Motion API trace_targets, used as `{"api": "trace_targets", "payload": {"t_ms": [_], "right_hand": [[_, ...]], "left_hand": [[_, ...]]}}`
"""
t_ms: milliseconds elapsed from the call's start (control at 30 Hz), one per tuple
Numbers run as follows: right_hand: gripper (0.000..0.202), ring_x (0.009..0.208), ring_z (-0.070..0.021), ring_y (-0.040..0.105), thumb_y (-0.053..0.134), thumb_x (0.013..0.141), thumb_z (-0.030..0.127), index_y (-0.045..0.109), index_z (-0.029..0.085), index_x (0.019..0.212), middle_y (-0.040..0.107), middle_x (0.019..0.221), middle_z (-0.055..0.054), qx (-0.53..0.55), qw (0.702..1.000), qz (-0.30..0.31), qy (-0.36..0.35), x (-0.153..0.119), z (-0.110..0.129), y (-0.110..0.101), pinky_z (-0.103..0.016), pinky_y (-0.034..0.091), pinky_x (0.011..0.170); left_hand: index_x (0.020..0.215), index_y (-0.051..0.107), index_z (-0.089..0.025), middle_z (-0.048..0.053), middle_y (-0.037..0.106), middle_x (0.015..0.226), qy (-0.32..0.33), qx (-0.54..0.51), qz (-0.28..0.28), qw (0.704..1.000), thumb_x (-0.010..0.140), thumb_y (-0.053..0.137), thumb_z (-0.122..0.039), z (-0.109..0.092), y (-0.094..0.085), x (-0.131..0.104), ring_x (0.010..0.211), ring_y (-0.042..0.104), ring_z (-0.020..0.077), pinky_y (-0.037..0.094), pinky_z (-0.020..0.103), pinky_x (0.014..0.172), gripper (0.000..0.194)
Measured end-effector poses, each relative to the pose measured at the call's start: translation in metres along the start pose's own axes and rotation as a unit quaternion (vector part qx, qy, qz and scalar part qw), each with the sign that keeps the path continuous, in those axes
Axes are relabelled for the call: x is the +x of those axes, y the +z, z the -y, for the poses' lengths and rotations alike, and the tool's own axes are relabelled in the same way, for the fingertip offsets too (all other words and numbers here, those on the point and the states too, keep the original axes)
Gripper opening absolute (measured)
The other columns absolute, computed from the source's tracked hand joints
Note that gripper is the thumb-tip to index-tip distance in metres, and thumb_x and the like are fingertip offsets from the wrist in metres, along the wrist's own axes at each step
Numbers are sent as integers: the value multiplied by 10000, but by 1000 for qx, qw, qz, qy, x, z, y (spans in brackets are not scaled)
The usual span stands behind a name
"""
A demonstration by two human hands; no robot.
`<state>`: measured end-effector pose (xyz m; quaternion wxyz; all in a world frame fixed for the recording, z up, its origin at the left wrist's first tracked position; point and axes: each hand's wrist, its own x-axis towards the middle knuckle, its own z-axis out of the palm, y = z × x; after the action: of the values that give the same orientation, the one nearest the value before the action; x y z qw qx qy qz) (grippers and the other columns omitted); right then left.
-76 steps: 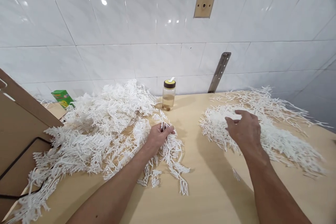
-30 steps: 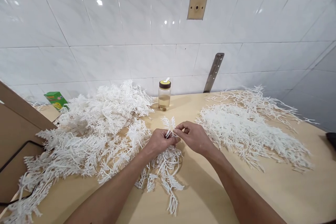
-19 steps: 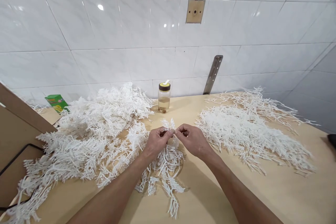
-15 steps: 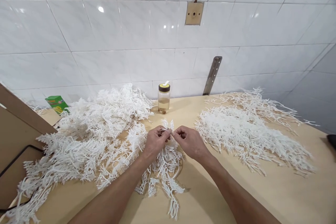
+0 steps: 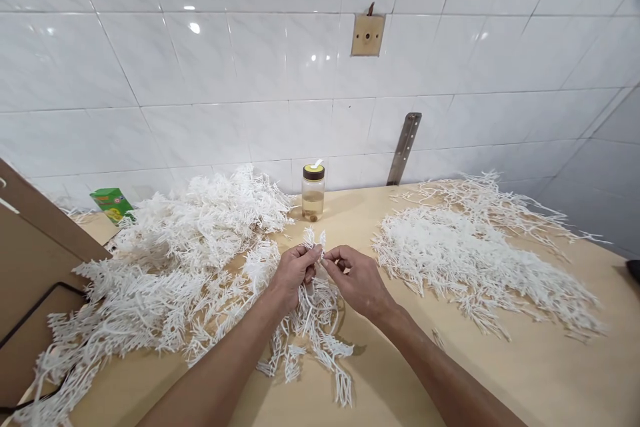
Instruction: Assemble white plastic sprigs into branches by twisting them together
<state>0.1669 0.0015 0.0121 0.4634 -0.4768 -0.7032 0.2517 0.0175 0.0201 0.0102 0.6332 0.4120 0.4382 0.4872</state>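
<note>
My left hand [image 5: 294, 275] pinches a white branching sprig [image 5: 314, 238] between thumb and fingers, its feathery tips sticking up above the thumb. Close beside it, my right hand [image 5: 354, 278] has thumb and forefinger pressed together on the same sprig's edge. Long strands of white sprigs [image 5: 320, 333] hang or lie below both hands; where they join the held piece is hidden by my fingers. To the left spreads a large tangled heap of white sprigs [image 5: 200, 233]. A flatter pile of white sprigs [image 5: 465, 253] lies to the right.
A bottle of pale liquid [image 5: 313, 203] stands behind my hands near the tiled wall. At left are a green box [image 5: 111, 205] and a brown cardboard panel [image 5: 40, 267]. Thinner bare stems [image 5: 500, 197] lie at the back right. A metal bracket [image 5: 405, 147] leans by the wall.
Both hands have shifted slightly left and down with the sprig, still close together. A small loose piece now shows on the table beside my right forearm. The view has tilted slightly.
</note>
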Motion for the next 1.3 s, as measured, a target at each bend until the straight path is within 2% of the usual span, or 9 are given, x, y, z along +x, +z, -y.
{"api": "trace_targets", "payload": {"t_ms": [133, 200, 300, 467, 667, 800, 967, 1100, 1300], "right_hand": [[310, 473, -122, 526, 556, 853, 478, 619, 187, 941, 597, 684, 0, 106, 986, -5, 128, 3, 1, -5, -269, 477, 452], [371, 430, -104, 500, 563, 839, 504, 615, 179, 1009, 578, 684, 14, 144, 977, 22, 153, 4, 0, -6, -263, 477, 417], [353, 419, -95, 498, 585, 824, 498, 633, 179, 966, 552, 634, 37, 148, 976, 64, 148, 5, -1, -5, -245, 475, 417], [279, 384, -92, 451, 614, 810, 468, 585, 192, 781, 475, 493, 73, 129, 976, 55, 166, 4, -1, -5, -219, 405, 387], [262, 379, -101, 456, 565, 835, 453, 523, 212, 742, 489, 499, 74, 100, 978, 84, 160, 3, 0, -8, -230, 377, 396], [267, 405, -103, 471, 556, 835, 446, 502, 213, 716, 496, 526, 65, 66, 982, 97, 147, 2, 0, -6, -235, 383, 425], [274, 413, -110, 484, 532, 843, 468, 512, 215, 741, 503, 565, 59, 58, 985, 88, 138, 1, -6, -1, -249, 408, 442], [283, 442, -118, 504, 540, 836, 476, 545, 207, 748, 534, 593, 39, 45, 988, 50, 138, 2, -8, 0, -260, 431, 464], [295, 406, -106, 481, 577, 826, 488, 572, 196, 785, 478, 579, 59, 134, 976, 24, 170, 2, -5, 4, -250, 425, 411]], "left_hand": [[633, 439, -204, -105, 323, 399, -33, -8, 11, 999, 611, 783, -549, -1, -1, 0, 326, 240, 43, 221, 189, 333, 488], [635, 439, -202, -107, 318, 413, -33, 5, 18, 999, 588, 793, -562, -2, 0, -1, 330, 248, 41, 216, 188, 330, 507], [655, 463, -194, -104, 322, 436, -18, 35, 15, 999, 594, 786, -585, -2, 3, -4, 348, 255, 40, 209, 185, 334, 510], [749, 544, -167, -104, 327, 475, 9, 23, 12, 1000, 613, 792, -548, -3, 4, -5, 385, 239, 32, 195, 173, 367, 474], [704, 551, -155, -71, 410, 498, -20, 19, 10, 1000, 596, 804, -527, 0, 1, -2, 393, 325, 45, 231, 189, 384, 463], [723, 583, -153, -57, 458, 492, -12, 28, -2, 1000, 563, 815, -546, 2, 0, 0, 400, 394, 69, 276, 202, 395, 484], [675, 547, -174, -90, 382, 437, -37, 18, -36, 998, 548, 830, -521, 3, -2, 2, 361, 319, 52, 238, 192, 365, 466], [660, 525, -176, -89, 387, 436, -43, 11, -29, 999, 566, 813, -554, 5, -3, 3, 355, 297, 41, 221, 180, 352, 484], [664, 521, -178, -98, 356, 432, -33, 13, -32, 999, 580, 811, -549, 2, 1, -3, 352, 287, 43, 223, 180, 342, 478]]}}
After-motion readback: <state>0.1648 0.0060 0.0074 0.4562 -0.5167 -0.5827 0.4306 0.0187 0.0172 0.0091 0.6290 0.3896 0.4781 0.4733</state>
